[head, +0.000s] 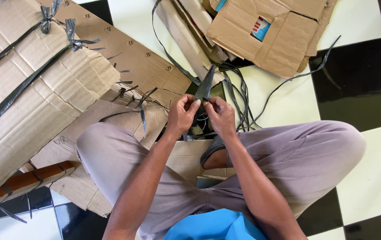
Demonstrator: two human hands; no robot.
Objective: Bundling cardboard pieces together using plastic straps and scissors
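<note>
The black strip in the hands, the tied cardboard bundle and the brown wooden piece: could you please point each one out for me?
black strip (204, 84), head view, on its wide part above the fingers.
cardboard bundle (43, 102), head view, on its bare top face.
wooden piece (30, 178), head view, on its brown middle.

Matt, rough brown cardboard sheets (43, 93), glossy black plastic strip (204, 84), smooth shiny checkered floor tiles (359, 84).

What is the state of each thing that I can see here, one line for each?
left hand: shut on black strip
right hand: shut on black strip
black strip: held up, pinched between both hands
cardboard bundle: tied with dark straps
flat cardboard pile: loose, untied
loose straps: lying on floor
</note>
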